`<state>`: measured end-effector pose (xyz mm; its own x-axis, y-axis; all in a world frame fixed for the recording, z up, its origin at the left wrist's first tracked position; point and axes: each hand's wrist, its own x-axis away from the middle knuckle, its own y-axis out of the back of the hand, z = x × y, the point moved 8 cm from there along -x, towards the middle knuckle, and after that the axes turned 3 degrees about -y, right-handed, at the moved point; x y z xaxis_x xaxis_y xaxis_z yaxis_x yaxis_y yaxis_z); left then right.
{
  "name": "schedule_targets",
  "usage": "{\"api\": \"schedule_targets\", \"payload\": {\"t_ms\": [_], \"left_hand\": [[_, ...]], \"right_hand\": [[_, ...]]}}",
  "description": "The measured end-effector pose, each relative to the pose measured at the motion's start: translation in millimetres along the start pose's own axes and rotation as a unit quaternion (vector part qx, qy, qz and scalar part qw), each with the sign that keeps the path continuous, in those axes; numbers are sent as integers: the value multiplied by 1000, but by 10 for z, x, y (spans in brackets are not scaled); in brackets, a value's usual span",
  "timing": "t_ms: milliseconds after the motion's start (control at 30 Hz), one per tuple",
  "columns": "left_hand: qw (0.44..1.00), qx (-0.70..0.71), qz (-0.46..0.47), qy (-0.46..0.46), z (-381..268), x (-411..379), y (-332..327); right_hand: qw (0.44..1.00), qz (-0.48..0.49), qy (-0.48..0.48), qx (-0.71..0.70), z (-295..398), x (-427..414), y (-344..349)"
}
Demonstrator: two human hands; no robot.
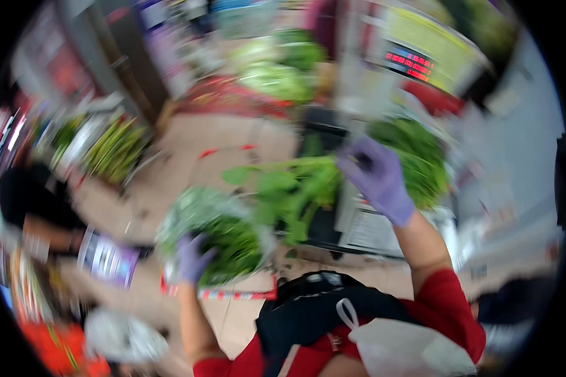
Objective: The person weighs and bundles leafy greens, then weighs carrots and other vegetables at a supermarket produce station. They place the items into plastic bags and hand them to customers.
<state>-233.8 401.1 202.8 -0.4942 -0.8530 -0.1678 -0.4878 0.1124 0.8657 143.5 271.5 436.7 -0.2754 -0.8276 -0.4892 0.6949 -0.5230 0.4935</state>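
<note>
My right hand (375, 176), in a thin purple glove, pinches several green leafy stalks (299, 188) that hang out to its left, above a black tray or surface (328, 219). Close beyond that hand lies a heap of leafy greens (412, 160). At lower left, my left hand (192, 258), gloved the same way, lies at the left side of an opened clear plastic bag (184, 207) filled with fine-leaved greens (233, 247). Its thumb and fingers are spread against the greens; blur softens the fingertips. The bag sits in a red-and-white box (238, 294).
A scale display (410, 62) with red digits stands at upper right. Pale green cabbages (276, 77) lie at the back on a red surface (207, 96). Bundled green stalks (115, 151) fill a crate at left. A person's dark sleeve (30, 198) and printed bag (108, 259) are near the left edge.
</note>
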Motion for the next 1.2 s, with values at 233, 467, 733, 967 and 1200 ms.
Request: {"api": "schedule_targets", "payload": {"t_ms": [233, 467, 733, 967, 1200], "left_hand": [[980, 55, -163, -96, -1296, -435, 527], [941, 225, 18, -253, -3185, -888, -852], [938, 91, -55, -331, -4321, -892, -1609], [931, 39, -30, -361, -4304, -1015, -1699], [950, 197, 108, -218, -4103, -1339, -1807]], "right_hand": [[933, -318, -53, -162, -444, -43, 1862], [903, -371, -96, 192, -1065, 863, 2111], [943, -241, -140, 181, -1486, 1287, 1977], [946, -246, -193, 80, -1978, 1550, 2767], [947, -105, -136, 273, -2637, 1470, 2552]]}}
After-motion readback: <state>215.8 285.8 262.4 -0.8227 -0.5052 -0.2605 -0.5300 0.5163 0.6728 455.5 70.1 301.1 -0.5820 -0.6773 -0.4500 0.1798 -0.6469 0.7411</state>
